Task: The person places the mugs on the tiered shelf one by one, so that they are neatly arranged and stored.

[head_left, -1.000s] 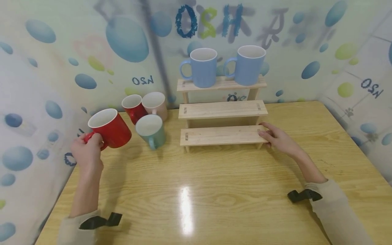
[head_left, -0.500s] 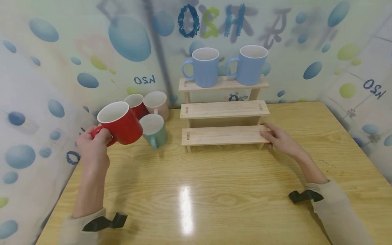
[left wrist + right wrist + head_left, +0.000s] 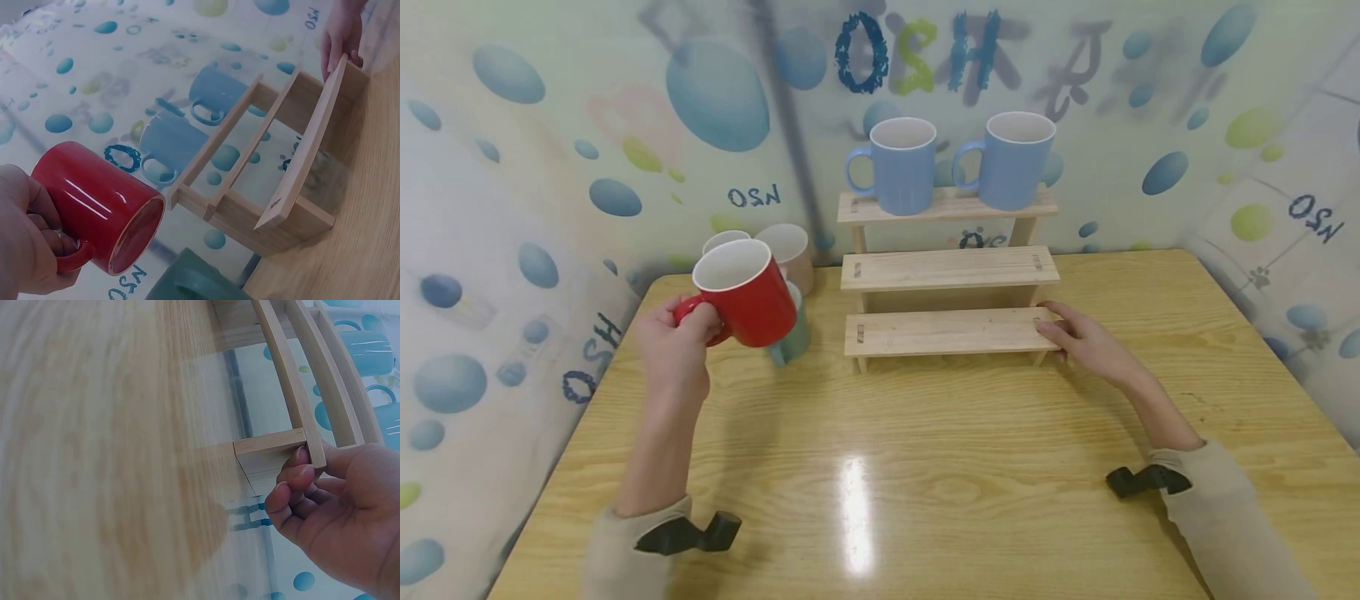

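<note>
My left hand point(image 3: 676, 354) grips the handle of a red mug point(image 3: 751, 302) with a white inside, held up in the air and slightly tilted. Behind it, partly covered, a teal mug point(image 3: 795, 337), a pink mug point(image 3: 796, 260) and another mug point(image 3: 724, 241) stand on the table. At the other side, my right hand point(image 3: 1088, 340) pinches the right end of the lowest step of a three-step wooden rack point(image 3: 947, 332); the right wrist view shows the fingers point(image 3: 299, 478) curled at that corner. Two light blue mugs, one left point(image 3: 904, 177) and one right point(image 3: 1015, 167), stand upright on the top step, handles to the left.
The wood-grain table point(image 3: 970, 492) runs out in front of the rack. Patterned walls point(image 3: 700, 100) rise behind and at both sides, close to the rack and the standing mugs. Dark wrist straps point(image 3: 688, 533) sit on both sleeves.
My left hand has carried the red mug to the right and slightly up, so that it now covers parts of the teal mug and the mug behind. The right hand stays on the rack.
</note>
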Demonstrator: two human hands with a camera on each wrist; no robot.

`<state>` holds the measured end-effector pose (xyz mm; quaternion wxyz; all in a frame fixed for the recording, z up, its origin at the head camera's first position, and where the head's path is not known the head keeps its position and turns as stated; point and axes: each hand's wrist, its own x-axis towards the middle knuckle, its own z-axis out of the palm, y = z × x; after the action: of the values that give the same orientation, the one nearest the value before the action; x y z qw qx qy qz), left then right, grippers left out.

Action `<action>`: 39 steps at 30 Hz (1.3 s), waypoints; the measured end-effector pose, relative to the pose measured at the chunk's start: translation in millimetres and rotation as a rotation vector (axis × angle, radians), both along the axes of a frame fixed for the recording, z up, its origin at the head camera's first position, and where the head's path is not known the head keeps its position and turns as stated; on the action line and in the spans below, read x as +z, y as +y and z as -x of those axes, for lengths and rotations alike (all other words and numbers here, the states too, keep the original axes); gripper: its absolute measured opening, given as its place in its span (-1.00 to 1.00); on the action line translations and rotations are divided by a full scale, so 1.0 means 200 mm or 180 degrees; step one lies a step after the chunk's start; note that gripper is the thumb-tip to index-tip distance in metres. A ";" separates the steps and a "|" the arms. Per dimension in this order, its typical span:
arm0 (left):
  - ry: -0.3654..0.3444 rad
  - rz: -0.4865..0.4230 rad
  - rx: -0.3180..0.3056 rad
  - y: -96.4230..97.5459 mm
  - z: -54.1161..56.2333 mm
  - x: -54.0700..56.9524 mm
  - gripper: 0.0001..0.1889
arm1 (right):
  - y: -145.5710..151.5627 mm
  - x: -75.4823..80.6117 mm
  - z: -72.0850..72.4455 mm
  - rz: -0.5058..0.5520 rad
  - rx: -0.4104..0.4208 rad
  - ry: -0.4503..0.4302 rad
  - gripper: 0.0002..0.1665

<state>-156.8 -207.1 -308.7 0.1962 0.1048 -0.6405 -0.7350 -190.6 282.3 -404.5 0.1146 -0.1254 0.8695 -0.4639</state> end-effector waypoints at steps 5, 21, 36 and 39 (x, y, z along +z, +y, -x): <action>0.0038 0.0061 -0.0146 0.08 0.02 0.00 -0.79 | -0.01 0.01 0.00 0.0033 0.0006 0.0013 -0.22; -0.0066 0.0311 -0.0720 0.35 0.11 -0.02 -0.77 | 0.00 -0.01 0.01 -0.0017 0.0012 0.0012 -0.23; -0.0006 0.0502 -0.1141 0.62 0.22 -0.07 -0.84 | 0.00 -0.01 0.00 0.0051 0.0070 0.0088 -0.25; -0.0011 0.0461 -0.1186 0.67 0.23 -0.08 -0.83 | 0.01 -0.01 0.00 0.0062 0.0056 0.0097 -0.25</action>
<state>-203.7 -72.2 -324.6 0.0626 -0.0286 -0.7004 -0.7104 -191.1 283.6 -406.8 0.1042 -0.1412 0.8654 -0.4694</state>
